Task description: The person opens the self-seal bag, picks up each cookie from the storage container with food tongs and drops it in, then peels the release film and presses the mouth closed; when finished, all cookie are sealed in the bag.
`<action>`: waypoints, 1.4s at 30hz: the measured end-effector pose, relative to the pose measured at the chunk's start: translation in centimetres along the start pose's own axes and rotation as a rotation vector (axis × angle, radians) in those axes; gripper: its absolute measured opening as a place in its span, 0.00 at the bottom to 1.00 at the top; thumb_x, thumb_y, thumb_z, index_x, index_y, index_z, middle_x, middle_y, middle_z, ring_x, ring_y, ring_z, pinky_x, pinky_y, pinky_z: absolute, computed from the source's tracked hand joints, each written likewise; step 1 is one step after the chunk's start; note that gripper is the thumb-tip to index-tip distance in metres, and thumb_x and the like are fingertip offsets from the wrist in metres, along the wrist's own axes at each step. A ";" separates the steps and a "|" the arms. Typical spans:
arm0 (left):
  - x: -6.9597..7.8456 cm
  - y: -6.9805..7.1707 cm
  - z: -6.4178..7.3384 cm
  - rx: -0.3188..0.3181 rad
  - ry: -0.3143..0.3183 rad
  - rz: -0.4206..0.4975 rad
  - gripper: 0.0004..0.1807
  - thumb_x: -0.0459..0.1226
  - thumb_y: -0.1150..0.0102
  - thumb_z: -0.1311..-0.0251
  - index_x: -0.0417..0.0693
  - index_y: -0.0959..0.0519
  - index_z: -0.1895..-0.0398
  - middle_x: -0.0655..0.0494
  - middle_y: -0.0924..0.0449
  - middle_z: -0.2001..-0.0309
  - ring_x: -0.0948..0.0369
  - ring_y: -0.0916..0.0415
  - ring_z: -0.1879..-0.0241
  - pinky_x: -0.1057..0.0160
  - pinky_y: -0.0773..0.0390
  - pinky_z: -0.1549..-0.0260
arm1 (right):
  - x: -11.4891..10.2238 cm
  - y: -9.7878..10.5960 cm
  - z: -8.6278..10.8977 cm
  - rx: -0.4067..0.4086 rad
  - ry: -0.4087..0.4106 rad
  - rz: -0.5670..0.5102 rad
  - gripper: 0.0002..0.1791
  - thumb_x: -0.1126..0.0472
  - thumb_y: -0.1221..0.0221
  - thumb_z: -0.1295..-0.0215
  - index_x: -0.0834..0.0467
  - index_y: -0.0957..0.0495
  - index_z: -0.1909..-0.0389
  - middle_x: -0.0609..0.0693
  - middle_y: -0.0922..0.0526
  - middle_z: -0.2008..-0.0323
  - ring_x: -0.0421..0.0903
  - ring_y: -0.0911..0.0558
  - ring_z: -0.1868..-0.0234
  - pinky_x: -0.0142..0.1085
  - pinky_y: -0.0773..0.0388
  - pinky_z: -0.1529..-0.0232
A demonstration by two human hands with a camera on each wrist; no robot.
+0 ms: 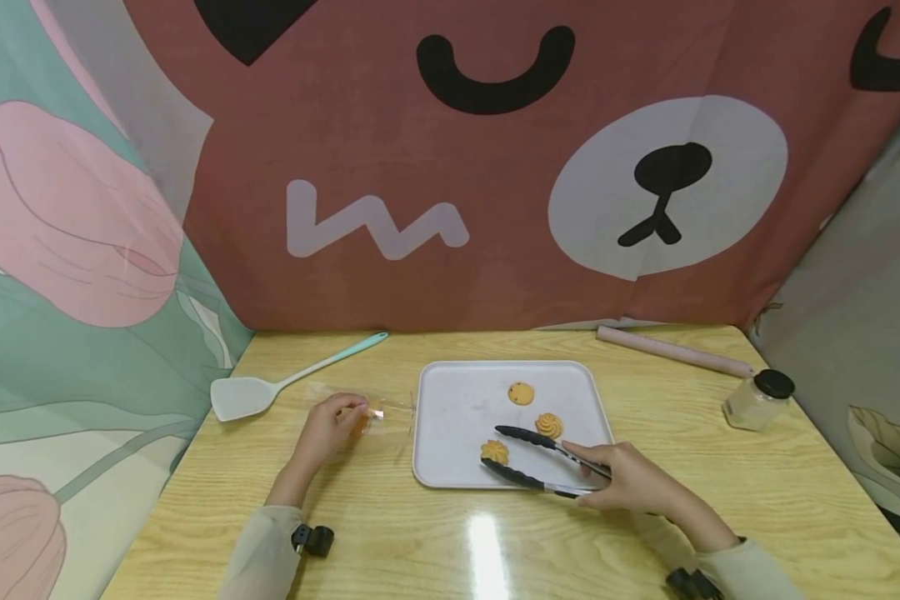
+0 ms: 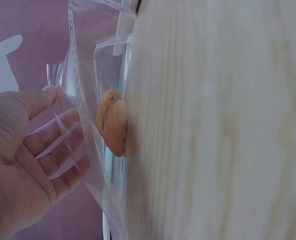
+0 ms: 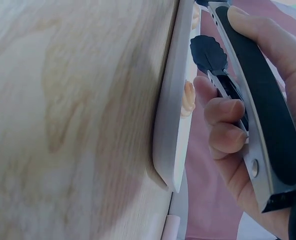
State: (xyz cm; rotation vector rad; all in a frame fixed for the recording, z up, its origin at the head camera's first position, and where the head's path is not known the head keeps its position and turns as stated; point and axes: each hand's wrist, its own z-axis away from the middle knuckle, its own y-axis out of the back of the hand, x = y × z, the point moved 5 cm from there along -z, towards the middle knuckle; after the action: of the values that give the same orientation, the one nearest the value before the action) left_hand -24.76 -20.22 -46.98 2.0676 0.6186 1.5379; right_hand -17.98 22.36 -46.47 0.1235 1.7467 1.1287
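My left hand (image 1: 332,429) pinches the edge of a clear plastic bag (image 1: 395,417) between thumb and fingers, left of the tray. Inside the bag, low against the table, lie cookies (image 2: 113,122). My right hand (image 1: 633,479) grips a pair of tongs (image 1: 525,435) with black tips and metal arms. Their tips stand apart over the white tray (image 1: 450,383), one on each side of a flower-shaped cookie (image 1: 495,452). A swirled cookie (image 1: 549,426) lies just beyond the upper tip, and a round flat cookie (image 1: 521,393) farther back.
A white spatula (image 1: 243,398) with a turquoise handle lies at the back left of the wooden table (image 1: 390,542). At the back right are a pinkish rod (image 1: 675,352) and a glass jar (image 1: 753,404) with a black lid. A bear-print cloth (image 1: 420,292) hangs behind.
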 end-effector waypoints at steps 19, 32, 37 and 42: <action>0.2 0.0 0.0 0.019 -0.026 -0.002 0.08 0.34 0.40 0.39 0.40 0.17 0.60 0.46 0.18 0.56 0.48 0.23 0.51 0.42 0.26 0.51 | -0.1 -0.3 -0.3 -0.031 -0.048 -0.062 0.39 0.52 0.30 0.49 0.64 0.30 0.38 0.41 0.19 0.70 0.29 0.45 0.87 0.25 0.38 0.86; 0.3 -0.1 0.0 0.013 -0.016 0.005 0.08 0.34 0.40 0.39 0.39 0.17 0.60 0.46 0.18 0.56 0.48 0.23 0.52 0.43 0.25 0.52 | -0.2 -0.4 -0.3 -0.025 -0.017 -0.046 0.38 0.53 0.30 0.48 0.65 0.30 0.38 0.40 0.20 0.71 0.28 0.47 0.86 0.25 0.38 0.85; 0.2 -0.2 0.0 0.003 0.000 0.010 0.09 0.34 0.40 0.39 0.39 0.17 0.59 0.45 0.18 0.55 0.48 0.23 0.52 0.44 0.24 0.52 | 0.0 -0.6 -0.3 -0.021 -0.009 -0.047 0.38 0.55 0.30 0.48 0.65 0.31 0.38 0.39 0.21 0.72 0.28 0.47 0.86 0.24 0.38 0.85; 0.3 -0.1 0.0 0.010 -0.013 -0.011 0.09 0.34 0.40 0.39 0.39 0.17 0.59 0.45 0.18 0.56 0.47 0.24 0.50 0.41 0.26 0.51 | 0.0 -0.6 -0.3 -0.012 -0.002 -0.055 0.37 0.55 0.29 0.49 0.65 0.30 0.38 0.40 0.20 0.72 0.28 0.47 0.85 0.24 0.38 0.84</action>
State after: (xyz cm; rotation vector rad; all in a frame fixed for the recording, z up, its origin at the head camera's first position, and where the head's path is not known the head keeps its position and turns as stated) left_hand -24.69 -19.98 -46.82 2.0764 0.6337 1.5175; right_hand -17.97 21.91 -46.90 0.0689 1.7312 1.0981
